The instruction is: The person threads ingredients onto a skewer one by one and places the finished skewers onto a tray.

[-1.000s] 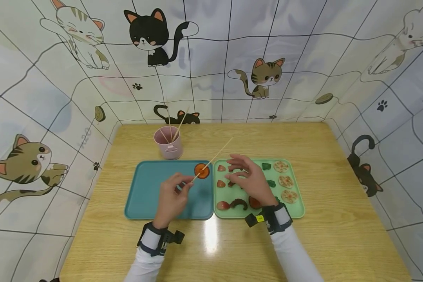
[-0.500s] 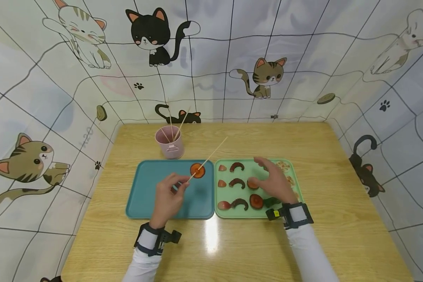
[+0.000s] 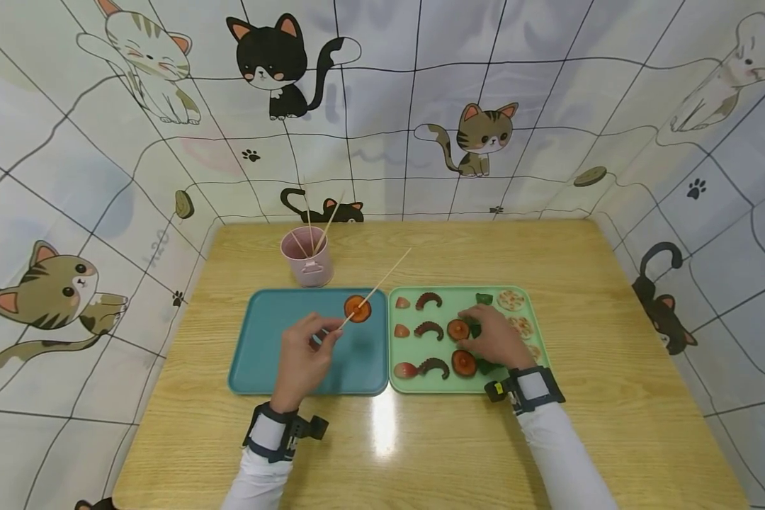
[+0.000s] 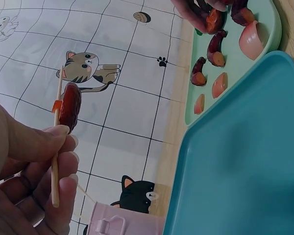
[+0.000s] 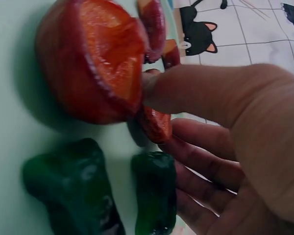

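Observation:
My left hand [image 3: 306,356] pinches a thin wooden skewer [image 3: 389,273] over the blue tray [image 3: 248,354]. A round reddish-brown mushroom [image 3: 358,309] is threaded on it, its ribbed side showing as a dark disc in the left wrist view. My right hand [image 3: 496,336] reaches down into the green tray [image 3: 414,388], thumb and fingers around the sides of a second round mushroom [image 3: 457,330]. In the right wrist view its orange edge [image 5: 157,125] shows between thumb and fingers. A larger-looking mushroom [image 5: 95,63] lies nearer that camera, beside green pepper pieces [image 5: 73,186].
Curved tentacle pieces [image 3: 429,330], pink wedges [image 3: 401,331] and lotus root slices [image 3: 511,300] lie in the green tray. Behind the blue tray stands a pink bucket [image 3: 307,265] with several skewers. Cat-print sheeting [image 3: 382,142] encloses the wooden table [image 3: 612,397].
My right hand has moved right across the green tray, then lowered and closed in around the mushroom. The left hand, with skewer and mushroom, shifted slightly left, then stayed still.

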A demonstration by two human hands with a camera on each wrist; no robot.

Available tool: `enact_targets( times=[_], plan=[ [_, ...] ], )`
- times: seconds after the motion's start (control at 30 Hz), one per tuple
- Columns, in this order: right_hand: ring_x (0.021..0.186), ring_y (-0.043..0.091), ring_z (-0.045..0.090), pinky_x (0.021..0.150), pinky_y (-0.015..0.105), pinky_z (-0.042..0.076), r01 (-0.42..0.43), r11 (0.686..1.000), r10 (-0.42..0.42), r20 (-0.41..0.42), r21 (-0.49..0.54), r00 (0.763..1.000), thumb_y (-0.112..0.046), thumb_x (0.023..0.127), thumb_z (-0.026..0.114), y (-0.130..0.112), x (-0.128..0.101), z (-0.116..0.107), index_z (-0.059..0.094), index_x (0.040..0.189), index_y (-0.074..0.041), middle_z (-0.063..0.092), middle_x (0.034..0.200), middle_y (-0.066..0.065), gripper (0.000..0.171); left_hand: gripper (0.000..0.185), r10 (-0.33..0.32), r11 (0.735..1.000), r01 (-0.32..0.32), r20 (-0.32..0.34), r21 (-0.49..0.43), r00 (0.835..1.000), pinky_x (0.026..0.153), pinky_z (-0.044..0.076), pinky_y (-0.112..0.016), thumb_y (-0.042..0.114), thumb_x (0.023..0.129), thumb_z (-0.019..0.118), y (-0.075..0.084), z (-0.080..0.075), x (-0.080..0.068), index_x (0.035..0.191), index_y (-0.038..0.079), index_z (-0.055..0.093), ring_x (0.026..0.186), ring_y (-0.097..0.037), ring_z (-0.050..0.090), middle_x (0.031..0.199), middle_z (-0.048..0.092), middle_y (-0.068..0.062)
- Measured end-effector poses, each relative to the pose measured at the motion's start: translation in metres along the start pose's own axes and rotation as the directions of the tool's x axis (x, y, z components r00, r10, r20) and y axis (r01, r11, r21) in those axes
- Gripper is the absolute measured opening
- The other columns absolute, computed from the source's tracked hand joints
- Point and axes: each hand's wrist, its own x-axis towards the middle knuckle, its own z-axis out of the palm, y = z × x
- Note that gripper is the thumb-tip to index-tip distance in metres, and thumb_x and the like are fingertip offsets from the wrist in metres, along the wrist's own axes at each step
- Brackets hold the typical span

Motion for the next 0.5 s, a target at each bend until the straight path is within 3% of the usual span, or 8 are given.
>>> enact_targets(
  times=[0.23, 0.5],
  plan=[
    [0.124, 0.041, 0.057, 0.101, 0.056, 0.049, 0.02, 1.0, -0.02, -0.027, -0.005, 0.999, -0.022, 0.085, 0.084, 0.0036, 0.0025, 0.0042, 0.068, 0.128, -0.004, 0.062, 0.13, 0.02, 0.049, 0.015, -0.008, 1.0, 0.008, 0.013, 0.003, 1.0, 0.056, 0.051, -0.024, 0.002, 0.09, 0.077, 0.0007, 0.0016, -0.0009, 0.101, 0.011, 0.08, 0.068, -0.011, 0.064, 0.081, 0.068, 0.0],
    [0.117, 0.034, 0.065, 0.097, 0.052, 0.052, -0.043, 0.986, 0.054, -0.067, 0.163, 0.996, -0.023, 0.085, 0.084, 0.0036, 0.0027, 0.0047, 0.062, 0.131, -0.013, 0.07, 0.123, 0.012, 0.051, 0.015, 0.001, 1.0, -0.001, 0.017, -0.002, 1.0, 0.056, 0.051, -0.024, 0.001, 0.09, 0.076, 0.0016, 0.0023, -0.0013, 0.101, 0.01, 0.08, 0.068, -0.011, 0.063, 0.08, 0.068, 0.0]
  ],
)
